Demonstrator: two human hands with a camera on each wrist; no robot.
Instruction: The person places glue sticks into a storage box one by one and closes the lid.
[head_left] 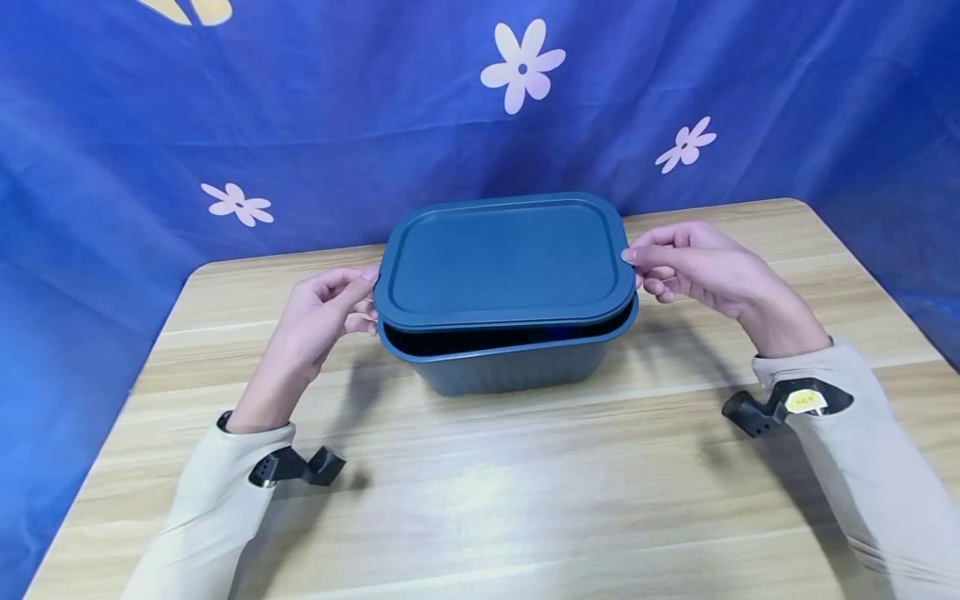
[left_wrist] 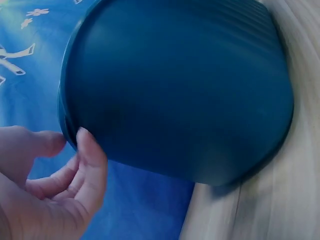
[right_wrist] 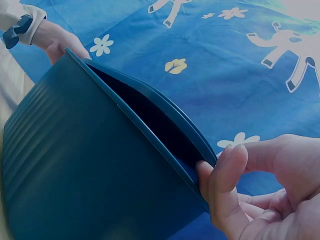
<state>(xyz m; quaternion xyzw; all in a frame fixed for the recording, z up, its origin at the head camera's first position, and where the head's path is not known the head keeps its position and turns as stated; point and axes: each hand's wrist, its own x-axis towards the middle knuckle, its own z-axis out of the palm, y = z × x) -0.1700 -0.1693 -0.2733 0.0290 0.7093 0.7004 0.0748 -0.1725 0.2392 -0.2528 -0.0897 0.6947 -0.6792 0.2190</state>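
A dark blue-green storage box (head_left: 510, 371) stands on the table, its side ribbed. Over its top lies a matching flat lid (head_left: 502, 262), tilted so that a dark gap shows along the near side. My left hand (head_left: 322, 317) pinches the lid's left edge between thumb and fingers, close to the box rim. At the opposite end my right hand (head_left: 697, 262) pinches the lid's right edge. In the right wrist view the gap between lid (right_wrist: 185, 120) and box (right_wrist: 95, 150) is wide, with the fingers of the right hand (right_wrist: 265, 185) at its corner. The box's inside is too dark to make out.
The box rests on a light wood-grain table (head_left: 480, 500) with rounded far corners. Behind it hangs a blue cloth (head_left: 360, 125) printed with white flowers, close to the table's far edge. Black wrist cameras (head_left: 296, 467) sit on both sleeves.
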